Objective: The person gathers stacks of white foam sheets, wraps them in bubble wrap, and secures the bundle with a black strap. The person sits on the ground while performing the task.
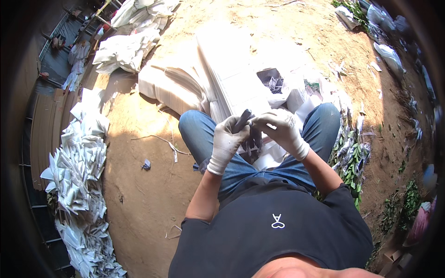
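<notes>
My left hand (226, 140), in a white knit glove, is closed around a dark rolled strip (242, 121), perhaps plastic film. My right hand (280, 130), gloved the same way, has its thumb and fingertips together at the roll's right side; they seem to pinch its dark edge, though the detail is small. More dark strips (254, 140) hang or lie just below the hands, between my knees. In front of my knees lies a thick stack of white paper sheets or flat bags (236, 83), its top washed out by sunlight.
A bent paper stack (170, 87) leans left of the white one. White plastic bags (295, 97) stand right of it, one with dark film (274, 84) inside. Folded white papers (78, 166) are piled along the left. Leafy branches (356, 163) lie by my right leg on the dirt floor (146, 198).
</notes>
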